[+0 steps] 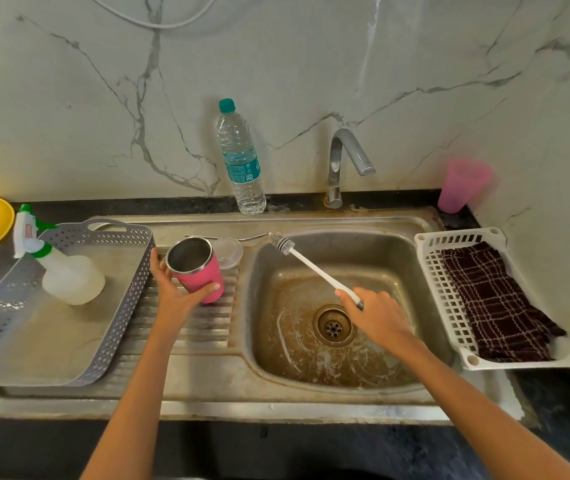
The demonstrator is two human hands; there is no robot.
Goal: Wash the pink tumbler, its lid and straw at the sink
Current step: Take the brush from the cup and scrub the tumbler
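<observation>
Your L hand (172, 289) grips the pink tumbler (204, 275), thumb across its near side, fingers curled round the far side by the rim. The tumbler is tilted, open mouth up toward you, over the ribbed drainboard (190, 327). Your R hand (373, 313) is closed round the handle end of a white bottle brush (311, 266) above the sink (311, 362), w/ the drain (333, 327) just left of the knuckles. The bristle head points away and left.

Just beyond the L hand, right behind the tumbler, lies the clear lid (231, 252), and past that the thin metal straw (224, 237) lies flat.

Left of the L hand: grey tray (127, 306) w/ a spray bottle (65, 275) lying in it. Right of the R hand: white basket (450, 306) holding a dark checked cloth (495, 306).

Further out, btwn the hands, a water bottle (242, 161) and the tap (346, 161); far right, a blurred pink cup (460, 185).
</observation>
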